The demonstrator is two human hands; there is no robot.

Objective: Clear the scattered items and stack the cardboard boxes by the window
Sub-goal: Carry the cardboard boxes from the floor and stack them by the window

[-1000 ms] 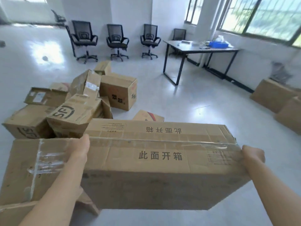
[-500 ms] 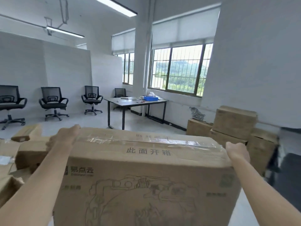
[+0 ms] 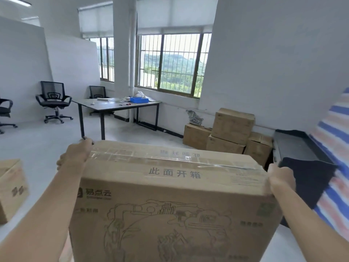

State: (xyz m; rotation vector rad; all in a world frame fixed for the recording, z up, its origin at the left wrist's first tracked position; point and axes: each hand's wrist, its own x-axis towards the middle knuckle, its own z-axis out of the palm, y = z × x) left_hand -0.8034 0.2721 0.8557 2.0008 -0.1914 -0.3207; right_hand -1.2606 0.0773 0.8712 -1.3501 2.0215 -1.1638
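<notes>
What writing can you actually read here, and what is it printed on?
"此面开箱": carried cardboard box, top near flap.
"此面开箱": same box, far flap, upside down.
"易点云": same box, front face.
Too blurred: its smaller print, the marks on the left box, labels on the stacked boxes.

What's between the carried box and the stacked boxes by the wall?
Head view: only bare grey floor shows between the carried box and the stacked boxes; the box hides the nearer stretch.
</notes>
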